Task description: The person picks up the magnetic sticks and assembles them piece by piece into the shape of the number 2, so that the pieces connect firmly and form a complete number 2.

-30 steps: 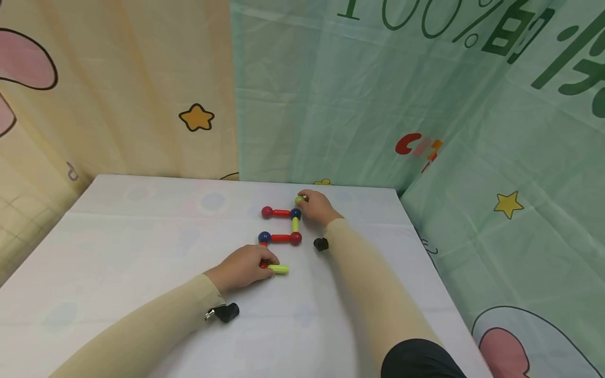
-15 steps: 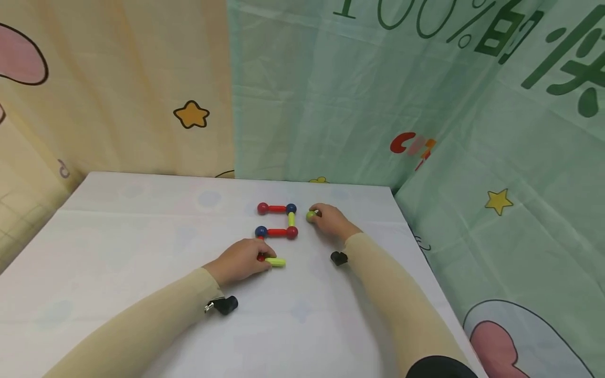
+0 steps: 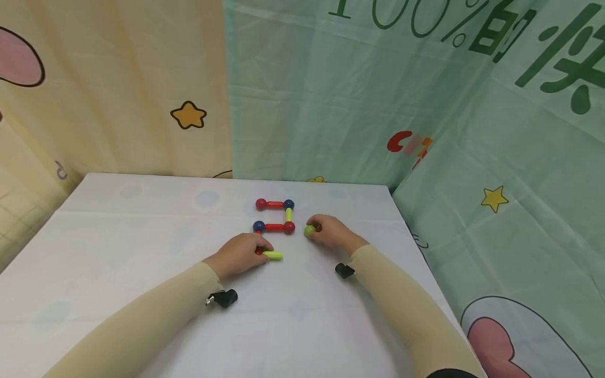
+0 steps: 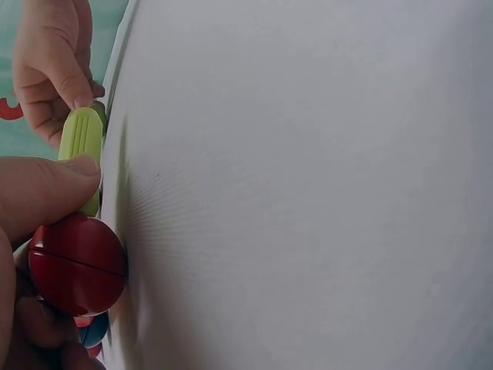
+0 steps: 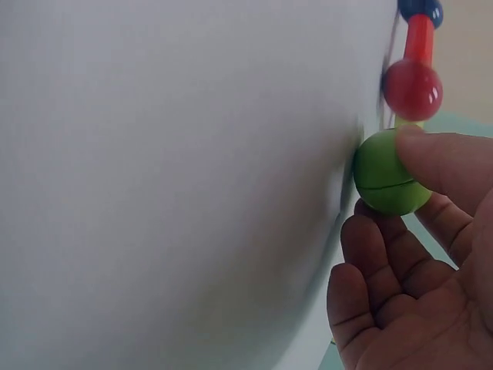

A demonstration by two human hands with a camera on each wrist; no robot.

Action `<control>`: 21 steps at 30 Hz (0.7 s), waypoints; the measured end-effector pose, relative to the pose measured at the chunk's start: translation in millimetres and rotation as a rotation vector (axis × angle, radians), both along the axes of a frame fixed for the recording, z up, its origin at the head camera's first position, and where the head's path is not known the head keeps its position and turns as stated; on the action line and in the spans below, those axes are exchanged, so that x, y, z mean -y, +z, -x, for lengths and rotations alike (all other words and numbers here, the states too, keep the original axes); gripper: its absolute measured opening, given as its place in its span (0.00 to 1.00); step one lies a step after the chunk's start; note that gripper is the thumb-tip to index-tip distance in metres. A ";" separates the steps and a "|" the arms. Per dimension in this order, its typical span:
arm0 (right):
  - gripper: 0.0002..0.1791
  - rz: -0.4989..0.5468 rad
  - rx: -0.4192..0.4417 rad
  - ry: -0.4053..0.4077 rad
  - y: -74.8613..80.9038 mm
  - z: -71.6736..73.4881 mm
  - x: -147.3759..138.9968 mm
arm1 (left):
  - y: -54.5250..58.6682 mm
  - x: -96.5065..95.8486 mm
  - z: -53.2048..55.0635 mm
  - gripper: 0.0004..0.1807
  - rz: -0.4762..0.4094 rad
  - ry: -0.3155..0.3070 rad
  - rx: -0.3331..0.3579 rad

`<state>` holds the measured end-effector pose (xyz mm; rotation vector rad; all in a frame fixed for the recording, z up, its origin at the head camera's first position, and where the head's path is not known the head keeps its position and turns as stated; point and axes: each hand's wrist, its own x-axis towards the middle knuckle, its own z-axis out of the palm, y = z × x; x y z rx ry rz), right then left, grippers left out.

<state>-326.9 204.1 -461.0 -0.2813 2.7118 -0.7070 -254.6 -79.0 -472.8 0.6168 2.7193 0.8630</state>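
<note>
My left hand pinches a yellow-green rod near the end that meets a red ball. In the left wrist view the thumb lies across the rod. A short red rod, partly hidden by this hand, links that ball to a blue ball. From there a zigzag chain runs on through a red rod, a red ball, a yellow-green rod, a blue ball and another red rod to a red ball. Right of the chain, my right hand holds a green ball between thumb and fingers.
A white cloth covers the table, whose far edge lies just beyond the chain. Printed curtains hang behind and along the right side. A small black wrist camera sits on the left sleeve.
Carrying the green ball, my right hand has come away from the chain's far blue ball, first rightward, then nearer. My left hand keeps its pinch on the rod; the view has shifted slightly.
</note>
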 end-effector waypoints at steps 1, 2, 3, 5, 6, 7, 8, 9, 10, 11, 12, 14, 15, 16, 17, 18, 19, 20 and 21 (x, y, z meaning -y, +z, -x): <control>0.20 0.001 0.003 0.004 -0.2 -1.5 0.5 | -0.1 0.1 1.2 0.15 0.003 -0.001 -0.002; 0.20 0.003 0.004 0.009 -0.6 -3.0 1.0 | -0.1 0.1 2.2 0.15 0.006 -0.002 -0.004; 0.20 0.005 0.004 0.016 -1.0 -4.6 1.3 | -0.1 -0.1 3.1 0.15 0.006 -0.001 -0.003; 0.20 0.016 0.004 0.029 -1.9 -8.0 1.9 | -0.1 -0.7 4.9 0.15 0.004 0.003 0.002; 0.20 0.022 0.003 0.035 -2.2 -9.7 2.3 | -0.2 -1.3 5.6 0.15 0.001 0.007 0.006; 0.20 0.026 0.001 0.041 -2.6 -11.4 2.5 | 0.1 -1.8 6.3 0.15 -0.004 0.011 0.011; 0.20 0.031 -0.002 0.048 -3.0 -13.0 2.9 | 0.4 -2.3 6.9 0.15 -0.009 0.017 0.015; 0.21 0.034 -0.007 0.056 -3.4 -14.5 3.2 | 0.7 -2.8 7.5 0.15 -0.012 0.023 0.018; 0.21 0.031 -0.015 0.063 -4.0 -15.7 3.3 | 1.1 -3.3 8.0 0.15 -0.015 0.027 0.019; 0.22 0.028 -0.021 0.071 -4.4 -17.0 3.5 | 1.5 -3.8 8.6 0.14 -0.018 0.033 0.021; 0.22 0.024 -0.029 0.079 -4.9 -18.2 3.7 | 1.7 -4.1 9.3 0.14 -0.022 0.037 0.021; 0.23 0.022 -0.039 0.093 -5.8 -20.0 4.1 | 1.9 -4.6 10.5 0.15 -0.022 0.041 0.023; 0.23 0.023 -0.041 0.097 -5.9 -20.8 4.5 | 1.7 -4.7 11.3 0.15 -0.020 0.042 0.021; 0.23 0.026 -0.039 0.099 -5.9 -21.7 5.1 | 1.3 -4.8 12.2 0.15 -0.017 0.042 0.019; 0.23 0.032 -0.036 0.099 -5.7 -22.5 5.9 | 0.7 -4.7 13.2 0.15 -0.016 0.042 0.017; 0.23 0.037 -0.032 0.099 -5.5 -23.1 6.8 | 0.1 -4.6 14.3 0.15 -0.013 0.041 0.011; 0.23 0.043 -0.026 0.098 -5.3 -23.5 7.7 | -0.5 -4.5 15.4 0.15 -0.011 0.040 0.009; 0.23 0.046 -0.025 0.101 -4.9 -23.8 8.9 | -1.2 -4.2 16.6 0.15 -0.009 0.038 0.002; 0.23 0.047 -0.022 0.103 -4.5 -24.2 10.2 | -1.9 -4.0 17.7 0.15 -0.008 0.036 -0.005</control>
